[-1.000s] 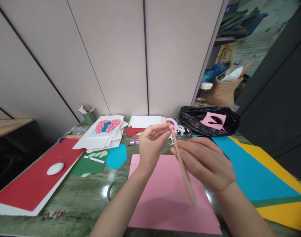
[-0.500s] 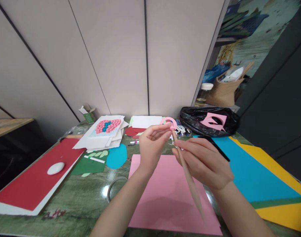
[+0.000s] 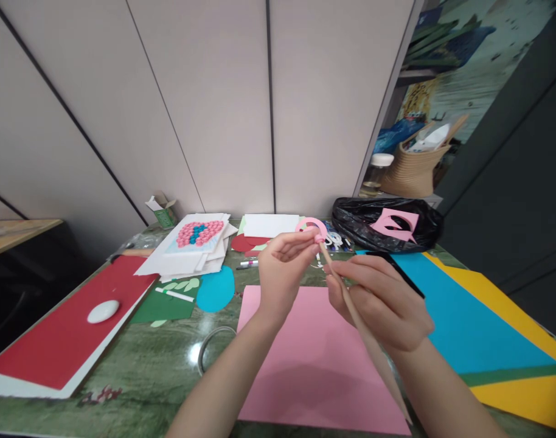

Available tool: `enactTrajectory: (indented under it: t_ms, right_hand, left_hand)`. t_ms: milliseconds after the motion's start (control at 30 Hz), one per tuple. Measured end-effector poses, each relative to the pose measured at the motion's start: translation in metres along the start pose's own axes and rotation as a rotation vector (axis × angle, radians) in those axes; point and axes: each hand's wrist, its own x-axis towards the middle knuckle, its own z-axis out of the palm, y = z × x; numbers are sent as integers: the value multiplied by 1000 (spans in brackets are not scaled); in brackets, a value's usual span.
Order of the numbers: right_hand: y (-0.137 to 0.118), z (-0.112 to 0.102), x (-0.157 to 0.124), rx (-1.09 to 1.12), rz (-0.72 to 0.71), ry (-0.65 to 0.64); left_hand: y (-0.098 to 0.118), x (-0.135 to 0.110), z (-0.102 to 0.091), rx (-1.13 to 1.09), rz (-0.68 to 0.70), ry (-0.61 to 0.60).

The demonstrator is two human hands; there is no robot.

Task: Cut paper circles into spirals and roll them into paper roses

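My left hand (image 3: pixel 284 267) is closed, its thumb and fingertips pinching a curved pink paper strip (image 3: pixel 315 224) at the far tip of a long, pale wooden stick (image 3: pixel 357 317). Part of the strip is wound into a small coil on that tip, while the rest arcs up behind the fingers. Further down the stick, my right hand (image 3: pixel 381 298) grips it between thumb and fingers. The stick slants back toward me, its near end above the right edge of a pink sheet (image 3: pixel 300 359). Both hands are raised over the table.
On the left, a white oval object (image 3: pixel 103 311) rests on red sheets (image 3: pixel 68 331). A blue paper disc (image 3: pixel 216 289) and a white marker (image 3: pixel 174 294) lie mid-left. A black plastic bag (image 3: pixel 351 216) holds pink scraps at the back right, behind blue sheets (image 3: pixel 469 322).
The stick's near end has swung to the right, and the fingers of my right hand have shifted slightly along it. My left hand has hardly moved.
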Motion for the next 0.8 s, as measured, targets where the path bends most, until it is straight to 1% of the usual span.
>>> enactTrajectory:
  t_ms: [267,367,433,500,667,733,800]
  right_hand:
    - [-3,2,2,24,158,31]
    - [-3,3,3,59,250,8]
    - [-2,4,4,57,260,6]
    - [-2,4,6,51,238,10]
    - [-4,0,5,59,286,-111]
    - [-3,-2,3,60,288,-121]
    - [-3,-3,2,59,252,-119]
  left_hand:
    - [-1,0,0,3,2,4]
    - [-4,0,0,7,2,10]
    - [-6,1,-1,5,7,23]
    - [-7,4,-2,1,4,36]
    - [-8,9,-7,-12,32,68]
    - [-8,10,-7,-19,50,77]
    - [-7,10,-7,-23,55,78]
